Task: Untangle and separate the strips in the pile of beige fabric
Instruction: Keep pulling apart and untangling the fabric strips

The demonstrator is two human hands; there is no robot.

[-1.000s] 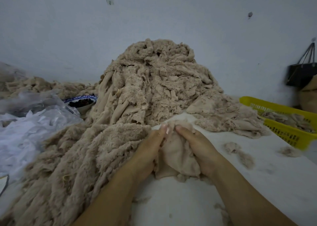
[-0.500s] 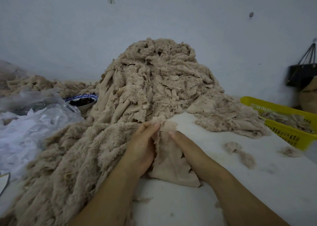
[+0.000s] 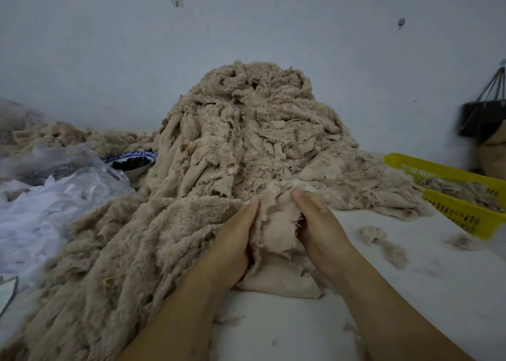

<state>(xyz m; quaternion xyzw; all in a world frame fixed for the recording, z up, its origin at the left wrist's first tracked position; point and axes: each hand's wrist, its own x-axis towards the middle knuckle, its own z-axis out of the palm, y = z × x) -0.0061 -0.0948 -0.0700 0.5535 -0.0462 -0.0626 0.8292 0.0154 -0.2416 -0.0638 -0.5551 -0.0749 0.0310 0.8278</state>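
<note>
At far left lies crumpled clear plastic, its pieces too bunched to count. Just beside it is one bowl of dark bits, touching the foot of the pile. That pile is one tall beige heap, banked against the wall and spilling down the table toward the person.

At its near edge the left hand and the right hand flank one bunched strip. The strip's lower end rests on the table and its top meets the pile. Each thumb lies along the cloth with the fingers hidden behind it, so each grip reads as clamped on the strip.

The step in hand looks like working this one strip free of the heap. The next move probably calls for drawing the hands apart, or pulling toward the body, while feeling for snags. The frayed edges would likely catch on neighbouring strips.

Right of the hands, two loose scraps lie on the table, well apart from the pile. Beyond them sits one yellow basket with some beige cloth inside. One black bag hangs on the wall.

Most of the pile looks unsorted.
</note>
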